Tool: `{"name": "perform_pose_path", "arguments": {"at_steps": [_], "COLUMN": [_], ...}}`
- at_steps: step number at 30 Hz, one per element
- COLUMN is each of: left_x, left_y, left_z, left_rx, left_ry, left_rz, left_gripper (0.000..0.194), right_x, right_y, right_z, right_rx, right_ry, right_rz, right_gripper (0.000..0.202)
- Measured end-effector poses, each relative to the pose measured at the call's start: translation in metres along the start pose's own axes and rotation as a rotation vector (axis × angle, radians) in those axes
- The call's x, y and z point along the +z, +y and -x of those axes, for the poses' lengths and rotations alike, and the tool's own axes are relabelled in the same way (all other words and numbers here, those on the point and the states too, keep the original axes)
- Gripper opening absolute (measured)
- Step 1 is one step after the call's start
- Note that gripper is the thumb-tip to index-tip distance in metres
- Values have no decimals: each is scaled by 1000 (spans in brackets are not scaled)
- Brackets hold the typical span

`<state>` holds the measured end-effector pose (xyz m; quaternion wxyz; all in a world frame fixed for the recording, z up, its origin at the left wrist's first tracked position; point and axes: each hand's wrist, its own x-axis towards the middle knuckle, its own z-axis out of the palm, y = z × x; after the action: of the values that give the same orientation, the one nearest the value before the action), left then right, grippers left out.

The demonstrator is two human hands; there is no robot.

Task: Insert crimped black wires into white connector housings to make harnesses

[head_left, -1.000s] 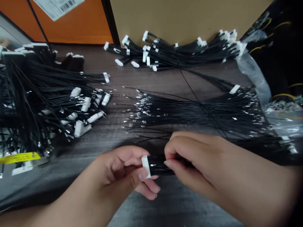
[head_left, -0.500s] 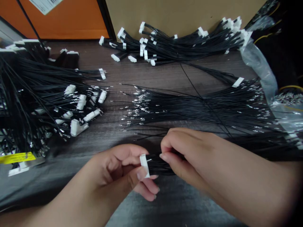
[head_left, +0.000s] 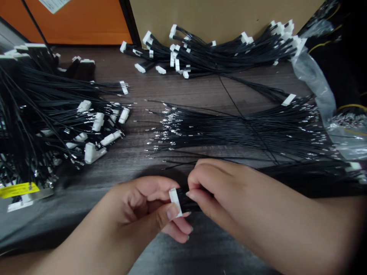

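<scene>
Between the thumb and fingers of my left hand (head_left: pixel 143 208) is a white plastic connector housing (head_left: pixel 175 199), tilted a little from upright. Several black wires (head_left: pixel 183 196) run out of its right side toward my other hand. My right hand (head_left: pixel 218 185) is closed in a pinch just right of the housing, on a black wire whose length is mostly hidden by the fingers. The wire's tip is at the housing; how deep it sits I cannot tell. Behind my hands lies a flat bundle of loose black wires (head_left: pixel 223 131) with silvery crimped ends.
Wire harnesses with white connectors (head_left: pixel 98 122) are heaped at left, beside a yellow label (head_left: pixel 18 190). More finished-looking harnesses (head_left: pixel 218 57) lie along a cardboard box (head_left: pixel 223 19) at the back. Clear plastic bags (head_left: pixel 314 82) of wires stand at right.
My right hand has moved left, closer to the housing. The silvery wire tip that showed beside the housing no longer shows. My left hand keeps its hold, almost still.
</scene>
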<state>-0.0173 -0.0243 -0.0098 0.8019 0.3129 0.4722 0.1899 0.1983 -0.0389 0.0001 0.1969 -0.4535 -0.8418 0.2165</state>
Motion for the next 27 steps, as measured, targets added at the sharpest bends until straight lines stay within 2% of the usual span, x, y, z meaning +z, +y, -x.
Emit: {"name": "perform_pose_path", "arguments": {"at_steps": [3, 5, 7, 9, 12, 13, 15, 18, 23, 27], "left_x": [-5, -9, -11, -11, -10, -10, -10, -10, -13, -12], "left_y": [-6, -8, -10, -9, -9, -9, -9, -12, -17, -13], "left_z": [0, 0, -1, -2, -2, -3, -3, -3, 0, 1], "left_rx": [67, 77, 82, 88, 91, 96, 107, 116, 146, 147], "left_ry": [-38, -56, -63, -68, -86, -90, -100, -105, -93, -81], "left_rz": [24, 45, 77, 111, 113, 113, 122, 131, 115, 81], "left_gripper": [22, 20, 22, 21, 17, 16, 14, 11, 9, 10], "right_x": [-7, -17, -28, -38, -43, -41, -35, -23, -17, -21], "right_y": [6, 13, 18, 19, 12, 9, 5, 5, 12, 8], "right_z": [-5, -9, -11, -9, 0, 2, 6, 4, -3, -6], "right_rx": [76, 72, 21, -41, -105, -107, -88, -3, -45, -66], "right_ry": [-47, -42, 11, 116, 239, 222, 105, -12, -51, -17], "right_rz": [-146, -177, -144, -50, 21, 1, -61, -97, -128, -89], "right_gripper": [23, 23, 26, 26, 20, 20, 24, 24, 26, 31]}}
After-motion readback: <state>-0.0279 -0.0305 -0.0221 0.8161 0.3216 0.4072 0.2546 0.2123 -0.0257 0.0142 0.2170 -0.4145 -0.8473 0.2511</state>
